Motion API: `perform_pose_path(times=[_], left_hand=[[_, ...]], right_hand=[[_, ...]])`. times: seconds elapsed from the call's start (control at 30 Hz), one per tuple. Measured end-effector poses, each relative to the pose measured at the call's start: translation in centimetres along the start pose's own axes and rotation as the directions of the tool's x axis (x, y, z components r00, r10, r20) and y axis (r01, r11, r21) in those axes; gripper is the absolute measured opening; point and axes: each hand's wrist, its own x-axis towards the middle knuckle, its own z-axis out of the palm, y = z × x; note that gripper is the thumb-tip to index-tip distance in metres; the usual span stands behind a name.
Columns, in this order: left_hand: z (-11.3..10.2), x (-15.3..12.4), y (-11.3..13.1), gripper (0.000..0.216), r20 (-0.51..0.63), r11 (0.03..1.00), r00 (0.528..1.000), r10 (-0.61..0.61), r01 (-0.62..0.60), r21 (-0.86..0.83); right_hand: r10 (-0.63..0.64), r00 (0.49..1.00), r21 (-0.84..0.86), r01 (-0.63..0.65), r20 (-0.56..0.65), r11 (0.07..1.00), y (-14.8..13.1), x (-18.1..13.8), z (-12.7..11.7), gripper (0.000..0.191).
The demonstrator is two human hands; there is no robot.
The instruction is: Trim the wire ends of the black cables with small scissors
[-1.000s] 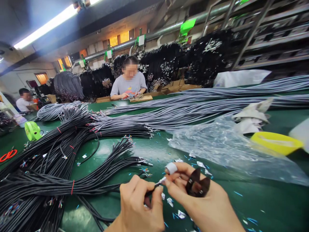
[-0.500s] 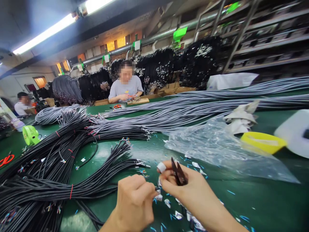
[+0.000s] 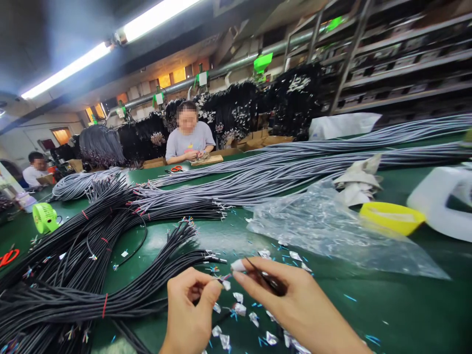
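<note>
Head-worn view, forward and down, near the left hand [image 3: 192, 307] and right hand [image 3: 297, 295], far shelves [image 3: 405, 68] perhaps blurred.

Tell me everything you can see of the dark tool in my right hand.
The dark tool looks like small snips, brownish black and probably metal. One slim, sharp point reaches towards the upper left of the picture; behind it, the tool widens into a darker body. It lies slanted in the hollow between thumb and fingers of your right hand, the only thing seen touching it, above the green table. The hand hides the rest, and I can't tell whether its blades are open.
</note>
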Motion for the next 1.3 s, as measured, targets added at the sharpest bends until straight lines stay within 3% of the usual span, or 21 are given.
perform_pose_path(times=[0.17, 0.33, 0.43, 0.5, 0.63, 0.77, 0.93, 1.0, 1.17, 1.3], left_hand=[[-0.2, -0.2, -0.4, 0.032, 0.009, 0.999, 0.999, 0.041, -0.041, 0.031], [-0.3, -0.3, -0.8, 0.029, 0.021, 0.998, 1.0, 0.012, -0.013, 0.06], [-0.1, -0.2, -0.4, 0.039, -0.002, 0.999, 0.999, -0.039, 0.039, 0.037], [0.0, 0.0, 0.2, 0.053, -0.002, 0.992, 0.993, -0.121, 0.121, -0.022], [0.0, 0.4, 1.3, 0.067, 0.081, 0.954, 0.962, -0.259, 0.268, -0.132], [-0.2, 0.6, 1.4, 0.066, 0.111, 0.946, 0.961, -0.255, 0.271, -0.175], [-0.4, 0.6, 1.2, 0.067, 0.129, 0.947, 0.958, -0.257, 0.276, -0.162], [-0.3, 0.7, 1.2, 0.067, 0.138, 0.949, 0.959, -0.247, 0.268, -0.168], [0.0, 0.6, 1.0, 0.055, 0.076, 0.961, 0.979, -0.189, 0.2, -0.193], [0.3, 0.1, 0.7, 0.028, -0.058, 0.986, 0.993, -0.106, 0.097, -0.136]], right_hand=[[-0.275, 0.958, -0.101, 0.282, 0.079, 0.954, -0.2, -0.5, 0.1, 0.023], [-0.401, 0.913, -0.159, 0.408, 0.077, 0.899, 0.4, -0.8, 0.2, 0.016], [-0.441, 0.895, -0.262, 0.441, 0.06, 0.859, 0.5, -0.9, 0.3, 0.014], [-0.501, 0.865, -0.42, 0.464, 0.027, 0.78, 0.3, -0.9, 0.6, 0.027], [-0.646, 0.763, -0.744, 0.444, 0.022, 0.5, -0.3, -0.7, 1.1, 0.047], [-0.696, 0.715, -0.777, 0.475, 0.066, 0.414, -0.9, -0.4, 1.2, 0.049], [-0.717, 0.694, -0.75, 0.51, 0.069, 0.422, -1.1, -0.3, 0.9, 0.05], [-0.704, 0.709, -0.718, 0.509, 0.037, 0.474, -0.8, -0.4, 0.9, 0.049], [-0.476, 0.879, -0.349, 0.441, -0.018, 0.827, -0.1, -0.6, 0.7, 0.036], [-0.375, 0.926, -0.114, 0.377, 0.037, 0.919, 0.0, -0.7, 0.4, 0.027]])
